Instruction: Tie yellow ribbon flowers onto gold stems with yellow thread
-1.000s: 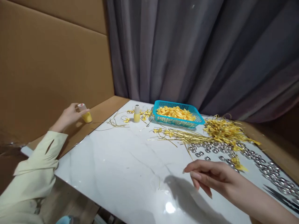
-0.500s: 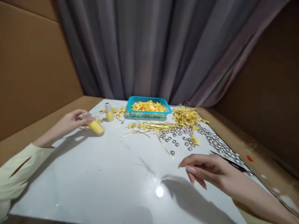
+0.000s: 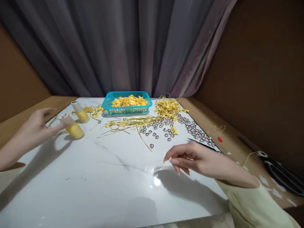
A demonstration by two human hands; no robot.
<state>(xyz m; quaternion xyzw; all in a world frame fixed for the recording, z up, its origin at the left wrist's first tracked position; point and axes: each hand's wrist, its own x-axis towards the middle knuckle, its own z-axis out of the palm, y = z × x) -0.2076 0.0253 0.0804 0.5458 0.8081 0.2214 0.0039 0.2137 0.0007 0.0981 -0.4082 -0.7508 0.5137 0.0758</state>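
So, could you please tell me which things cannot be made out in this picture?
In the head view:
- Left hand: blurred, so whether its thumb touches the nearer bottle is unclear.
- Red mark on that bottle's cap: too small and blurred to read.
- Right hand: anything thin between its fingertips is too small to tell.
- Basket floor: hidden under yellow pieces.
- Left sleeve: cut off by the left edge.

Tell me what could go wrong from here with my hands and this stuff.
The left hand is open right beside the nearer yellow bottle; a bump might tip it. Loose silver pieces lie along the right edge of the white table, so a sweep of the right hand could scatter some. The gold wires lie loosely bunched and might tangle.
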